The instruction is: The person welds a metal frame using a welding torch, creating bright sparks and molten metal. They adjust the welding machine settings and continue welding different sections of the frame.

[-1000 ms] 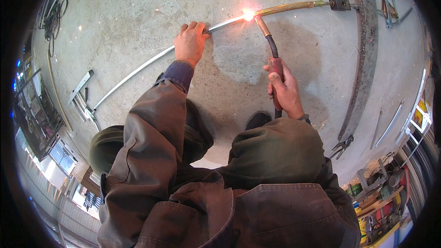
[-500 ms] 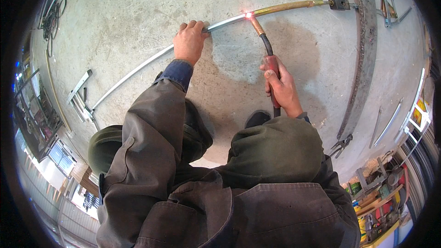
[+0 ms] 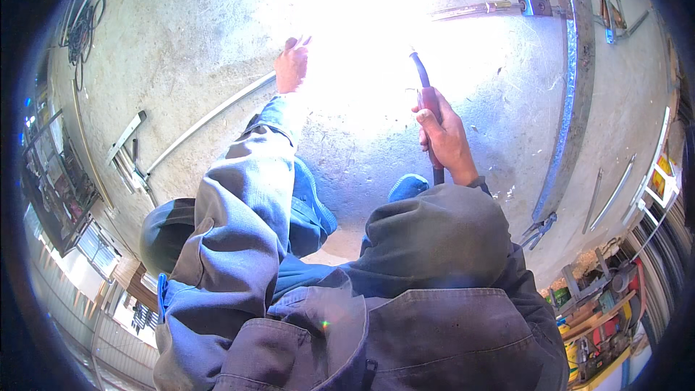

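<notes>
My right hand (image 3: pixel 449 141) is closed around the red handle of a welding torch (image 3: pixel 428 101), whose dark bent neck points up toward the bar. White glare swallows the torch tip and the middle of the work. My left hand (image 3: pixel 291 71), partly washed out, grips a long silver metal bar (image 3: pixel 210 122) that runs down to the left. On the far side of the glare, the bar's brass-coloured section (image 3: pixel 470 11) reaches a small dark block with a hole (image 3: pixel 536 6).
A long flat steel strip (image 3: pixel 561 116) lies on the concrete at the right, with pliers (image 3: pixel 539 229) by its near end. Metal brackets (image 3: pixel 129 148) and a coiled cable (image 3: pixel 83 32) are at the left. Tools and timber (image 3: pixel 597 318) sit lower right.
The small red glow at the torch tip has become a huge white-blue arc flash, bleaching the floor and bar and lighting my sleeves blue. Both hands stay about where they were.
</notes>
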Tool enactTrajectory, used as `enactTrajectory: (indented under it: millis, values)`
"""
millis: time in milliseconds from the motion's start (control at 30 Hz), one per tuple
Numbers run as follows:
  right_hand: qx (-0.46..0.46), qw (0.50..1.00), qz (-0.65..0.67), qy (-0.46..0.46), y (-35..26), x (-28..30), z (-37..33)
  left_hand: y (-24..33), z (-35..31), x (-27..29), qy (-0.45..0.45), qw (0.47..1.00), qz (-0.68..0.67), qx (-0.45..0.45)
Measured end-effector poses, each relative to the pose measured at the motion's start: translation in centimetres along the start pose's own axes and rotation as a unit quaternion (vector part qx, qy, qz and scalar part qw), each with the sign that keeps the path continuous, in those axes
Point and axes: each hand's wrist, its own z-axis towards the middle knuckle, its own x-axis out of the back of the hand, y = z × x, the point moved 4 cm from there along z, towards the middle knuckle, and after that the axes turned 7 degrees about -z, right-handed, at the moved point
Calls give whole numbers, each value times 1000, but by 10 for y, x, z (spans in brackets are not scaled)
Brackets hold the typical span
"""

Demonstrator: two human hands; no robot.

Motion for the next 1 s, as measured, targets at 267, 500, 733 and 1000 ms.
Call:
enactTrajectory:
  millis: [267, 500, 733, 1000]
  values:
    - [-14, 1000, -22, -5, 0, 3, 0, -48, -18, -46, -26, 998, -26, 49]
    - [-14, 1000, -18, 22, 2, 3, -1, 10, -7, -17, -71, 997, -7, 1]
    - [-6, 999, -44, 2, 4, 6, 0, -60, -17, -58, -70, 992, -56, 85]
    - [0, 1000, -17, 26, 0, 2, -1, -28, -11, -46, -68, 997, 41, 20]
